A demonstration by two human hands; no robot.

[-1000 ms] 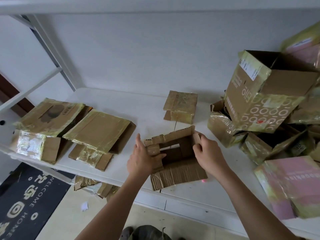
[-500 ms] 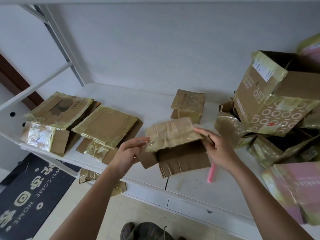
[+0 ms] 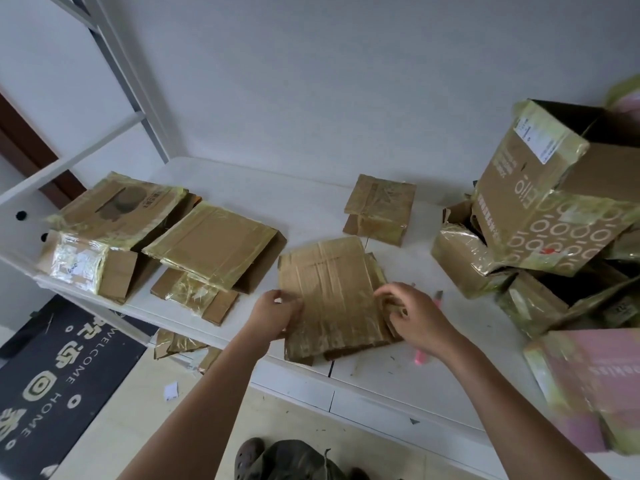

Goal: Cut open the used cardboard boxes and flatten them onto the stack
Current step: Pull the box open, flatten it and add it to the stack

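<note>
On the left of the white tabletop [image 3: 242, 181] lies the stack of flattened brown cardboard boxes wrapped in yellowish tape [image 3: 114, 216], with a second flattened tape-covered sheet [image 3: 211, 244] lapped beside it; these look finished. Just right of them, at the table's near edge, rests the small brown taped box now pressed flat [image 3: 329, 292], the piece in hand. The left hand [image 3: 277, 311] pinches its left edge with curled fingers, and the right hand [image 3: 412, 313] grips its right edge, fingers curled over folded flaps. Behind it sits another small flattened taped piece [image 3: 379, 207], apart from the stack. A pink utility knife [image 3: 437, 299] lies on the table just right of the right hand, mostly hidden by the forearm. Farther right a heap of uncut tape-wrapped brown cartons [image 3: 554, 220] and a pink-printed box [image 3: 588, 386] remain, so I judge well under half done; this piece has yet to go onto the stack. A second ago the box stood open as a hollow sleeve between both hands; half a second ago it was partly folded with a panel lifted; now it lies collapsed flat.
</note>
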